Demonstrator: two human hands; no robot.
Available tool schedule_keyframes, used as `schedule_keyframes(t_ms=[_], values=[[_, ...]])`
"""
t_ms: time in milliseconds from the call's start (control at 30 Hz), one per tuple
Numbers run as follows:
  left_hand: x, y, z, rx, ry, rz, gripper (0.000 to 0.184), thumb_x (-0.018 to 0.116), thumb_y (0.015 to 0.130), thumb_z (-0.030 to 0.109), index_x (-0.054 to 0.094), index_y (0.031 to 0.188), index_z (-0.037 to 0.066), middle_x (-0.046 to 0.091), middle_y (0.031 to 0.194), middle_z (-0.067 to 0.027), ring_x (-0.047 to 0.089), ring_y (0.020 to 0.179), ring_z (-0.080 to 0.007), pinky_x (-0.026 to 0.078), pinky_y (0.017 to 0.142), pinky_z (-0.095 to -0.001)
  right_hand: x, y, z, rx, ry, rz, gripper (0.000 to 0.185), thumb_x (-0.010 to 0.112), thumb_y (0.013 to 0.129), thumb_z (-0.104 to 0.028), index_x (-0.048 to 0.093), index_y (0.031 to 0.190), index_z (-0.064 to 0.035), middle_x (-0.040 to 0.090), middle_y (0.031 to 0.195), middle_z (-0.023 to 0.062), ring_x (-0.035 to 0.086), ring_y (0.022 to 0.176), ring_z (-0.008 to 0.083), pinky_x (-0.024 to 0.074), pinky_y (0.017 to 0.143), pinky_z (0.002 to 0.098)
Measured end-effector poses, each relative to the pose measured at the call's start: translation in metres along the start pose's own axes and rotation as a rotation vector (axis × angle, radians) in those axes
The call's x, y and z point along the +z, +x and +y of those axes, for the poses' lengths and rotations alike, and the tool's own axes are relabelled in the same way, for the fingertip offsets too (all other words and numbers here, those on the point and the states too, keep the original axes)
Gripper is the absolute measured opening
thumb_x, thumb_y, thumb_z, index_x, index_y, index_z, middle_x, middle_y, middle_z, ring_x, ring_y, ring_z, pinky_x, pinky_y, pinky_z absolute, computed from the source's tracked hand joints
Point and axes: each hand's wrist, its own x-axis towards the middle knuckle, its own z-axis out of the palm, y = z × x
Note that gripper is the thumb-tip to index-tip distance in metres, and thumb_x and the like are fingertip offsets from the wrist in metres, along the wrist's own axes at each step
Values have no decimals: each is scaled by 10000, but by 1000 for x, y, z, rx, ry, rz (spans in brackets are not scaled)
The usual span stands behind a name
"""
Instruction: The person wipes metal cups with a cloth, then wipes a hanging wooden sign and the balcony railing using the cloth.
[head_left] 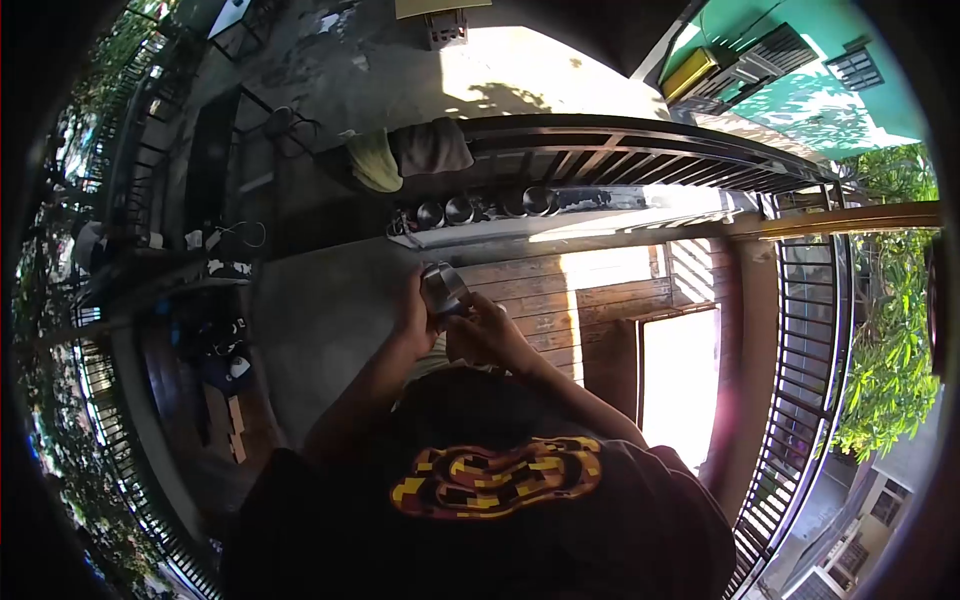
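A shiny metal cup (443, 284) is held in front of my body, tilted, with light glinting on its side. My left hand (413, 318) is closed around the cup's left side. Against its lower right edge, my right hand (488, 328) has its fingers curled and pressed to the metal. A small dark bluish patch shows beneath the cup between the hands; what it is I cannot make out.
Several round metal vessels (460, 209) stand on a ledge ahead. A greenish cloth (374, 163) and a grey cloth (434, 147) hang over the dark railing (620, 140). At right, a bright sunlit panel (680, 370) stands near wooden planks (510, 285).
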Motion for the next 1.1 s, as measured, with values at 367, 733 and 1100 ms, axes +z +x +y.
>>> schedule_keyframes(t_ms=[367,733,1100], values=[[-141,122,-80,122,732,130,462,562,988,488,636,1205,86,649,976,-25,612,895,-168,492,761,-314,-80,164,239,-505,-796,-213,190,654,897,-172,679,1045,-56,675,931,73,653,764,166,558,622,353],[-218,230,-88,137,1381,4,265,615,946,301,661,1056,64,734,989,-145,707,935,-349,553,804,-422,-131,331,397,470,-690,232,309,631,857,-234,638,1162,-188,722,983,204,713,930,376,549,783,504],[-154,421,-48,484,1583,-135,271,645,901,168,671,1139,41,523,1395,-280,619,1159,-429,513,964,-465,-162,361,384,83,-456,258,742,562,870,-122,307,1564,-179,629,1241,266,634,1126,404,514,907,474]])
